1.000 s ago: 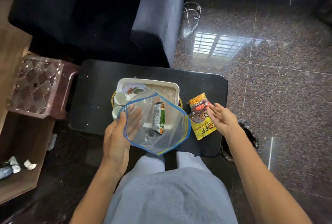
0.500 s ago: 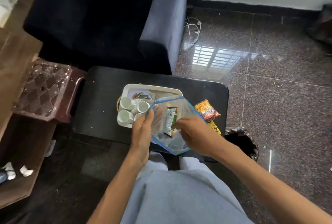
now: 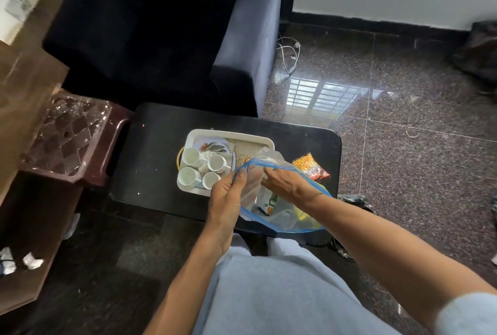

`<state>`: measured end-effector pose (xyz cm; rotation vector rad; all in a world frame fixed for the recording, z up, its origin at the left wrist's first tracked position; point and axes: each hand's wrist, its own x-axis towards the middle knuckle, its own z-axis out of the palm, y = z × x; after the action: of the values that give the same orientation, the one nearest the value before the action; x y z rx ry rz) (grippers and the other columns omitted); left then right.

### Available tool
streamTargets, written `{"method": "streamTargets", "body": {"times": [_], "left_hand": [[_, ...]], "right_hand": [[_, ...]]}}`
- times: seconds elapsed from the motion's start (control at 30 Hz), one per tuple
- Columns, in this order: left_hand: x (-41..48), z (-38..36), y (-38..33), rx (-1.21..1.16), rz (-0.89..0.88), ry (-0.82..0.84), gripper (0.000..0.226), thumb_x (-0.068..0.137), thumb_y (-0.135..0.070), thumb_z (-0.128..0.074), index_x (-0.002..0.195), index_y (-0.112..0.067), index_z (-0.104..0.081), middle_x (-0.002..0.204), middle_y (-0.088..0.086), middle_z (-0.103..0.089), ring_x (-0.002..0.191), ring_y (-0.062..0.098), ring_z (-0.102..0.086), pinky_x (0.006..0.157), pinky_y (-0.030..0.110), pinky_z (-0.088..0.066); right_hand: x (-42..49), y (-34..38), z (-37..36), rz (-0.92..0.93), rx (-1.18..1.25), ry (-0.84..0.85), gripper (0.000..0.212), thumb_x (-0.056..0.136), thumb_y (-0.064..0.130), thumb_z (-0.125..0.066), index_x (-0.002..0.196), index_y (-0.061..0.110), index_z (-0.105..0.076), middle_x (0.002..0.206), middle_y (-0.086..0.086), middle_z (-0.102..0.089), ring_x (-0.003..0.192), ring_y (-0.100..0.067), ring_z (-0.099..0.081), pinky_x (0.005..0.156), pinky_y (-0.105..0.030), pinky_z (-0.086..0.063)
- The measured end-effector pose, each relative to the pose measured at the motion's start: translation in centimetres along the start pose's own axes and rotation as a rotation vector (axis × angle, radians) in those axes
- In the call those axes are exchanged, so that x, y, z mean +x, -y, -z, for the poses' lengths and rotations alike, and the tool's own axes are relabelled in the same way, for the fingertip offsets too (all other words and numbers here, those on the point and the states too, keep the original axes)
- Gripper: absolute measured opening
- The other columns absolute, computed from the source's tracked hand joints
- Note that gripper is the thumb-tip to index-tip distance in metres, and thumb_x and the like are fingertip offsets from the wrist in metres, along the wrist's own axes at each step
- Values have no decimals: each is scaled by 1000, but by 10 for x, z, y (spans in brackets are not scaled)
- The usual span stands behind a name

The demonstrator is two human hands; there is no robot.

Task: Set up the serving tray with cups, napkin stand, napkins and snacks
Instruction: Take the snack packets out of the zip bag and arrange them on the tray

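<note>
A white serving tray [image 3: 228, 134] sits on a black low table [image 3: 156, 162]. Several white cups [image 3: 190, 157] stand in its left half, over a napkin with a leaf print [image 3: 212, 147]. My left hand [image 3: 226, 197] pinches the blue-edged rim of a clear plastic bag [image 3: 285, 220] held over the table's near edge. My right hand [image 3: 289, 186] grips the opposite rim, fingers at the bag's mouth. Inside the bag lies a green and white snack packet [image 3: 269, 201]. An orange-red snack packet [image 3: 310, 166] lies on the table right of the tray.
A dark sofa [image 3: 242, 46] stands behind the table. A brown plastic stool with a clear patterned top [image 3: 67, 135] is at the left, beside a wooden shelf [image 3: 24, 278]. A white cable [image 3: 289, 55] lies on the polished granite floor. My grey-clad legs [image 3: 269, 294] are below.
My right hand left the yellow packet on the table and came to the bag's mouth. Both hands now hold the rim, and the bag has shifted right, uncovering the cups.
</note>
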<state>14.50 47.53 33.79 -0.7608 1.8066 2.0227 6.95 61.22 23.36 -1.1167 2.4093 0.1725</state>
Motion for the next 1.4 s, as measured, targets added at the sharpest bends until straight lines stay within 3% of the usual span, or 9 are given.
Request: {"method": "streamTargets", "body": {"times": [0.1, 0.23, 0.5, 0.63, 0.77, 0.93, 1.03, 1.2, 1.4], "left_hand": [[0, -4, 3, -2, -12, -13, 33, 105, -33, -48, 122, -18, -73, 115, 0, -79, 112, 14, -73, 98, 33, -58], [2, -7, 9, -7, -29, -87, 27, 106, -29, -48, 107, -24, -75, 108, -4, -80, 104, 7, -75, 84, 19, -59], [4, 5, 4, -27, -37, -186, 28, 106, -33, -49, 97, -33, -76, 109, -9, -79, 111, 6, -71, 87, 21, -54], [8, 17, 0, -28, -58, -241, 26, 106, -31, -50, 105, -27, -76, 114, -2, -79, 114, 14, -71, 91, 28, -56], [9, 27, -6, -35, -64, -289, 32, 106, -32, -50, 124, -15, -71, 124, 5, -75, 121, 18, -68, 111, 44, -49], [4, 29, -9, -37, -59, -290, 25, 106, -33, -49, 108, -27, -74, 119, 2, -77, 114, 11, -71, 106, 36, -51], [2, 29, -11, -72, -52, -286, 26, 106, -31, -48, 114, -24, -72, 118, 3, -77, 112, 9, -72, 104, 32, -51], [-5, 29, -13, -69, -39, -281, 35, 107, -31, -46, 130, -15, -67, 119, 1, -77, 114, 9, -71, 98, 24, -56], [-8, 28, -14, -93, -24, -276, 40, 103, -35, -47, 129, -11, -67, 120, 5, -77, 117, 16, -71, 105, 33, -54]], "right_hand": [[-2, 1, -3, 19, -15, 9, 32, 105, 2, -33, 124, 4, -59, 115, -12, -55, 101, -27, -57, 82, -34, -46], [-3, 12, 8, 62, -16, -9, 29, 103, 11, -44, 109, 8, -72, 103, -11, -66, 97, -28, -57, 68, -33, -42], [-52, 30, 71, 2, 141, -325, 28, 82, 30, -59, 95, 8, -70, 97, -9, -57, 88, -27, -54, 66, -35, -44], [-94, 19, 101, -136, 518, -516, 31, 78, 40, -63, 91, 12, -62, 92, -4, -64, 79, -27, -62, 68, -37, -53], [-127, 1, 111, -395, 1075, -706, 23, 76, 21, -80, 91, 11, -66, 81, -3, -74, 75, -23, -71, 69, -41, -59], [-146, -18, 103, -551, 1848, -816, 33, 77, 31, -76, 103, 14, -65, 100, -4, -77, 90, -15, -74, 73, -26, -60], [-136, -35, 87, -632, 2248, -895, 25, 86, 22, -72, 106, 13, -61, 107, -10, -77, 97, -20, -74, 83, -33, -61], [-86, -71, 35, -934, 2393, -897, 29, 88, 20, -74, 111, 8, -60, 102, -11, -75, 102, -24, -71, 92, -40, -58], [-7, -93, -37, -1313, 2414, -771, 34, 91, 17, -72, 120, 2, -63, 98, -10, -72, 81, -15, -69, 67, -31, -59]]}}
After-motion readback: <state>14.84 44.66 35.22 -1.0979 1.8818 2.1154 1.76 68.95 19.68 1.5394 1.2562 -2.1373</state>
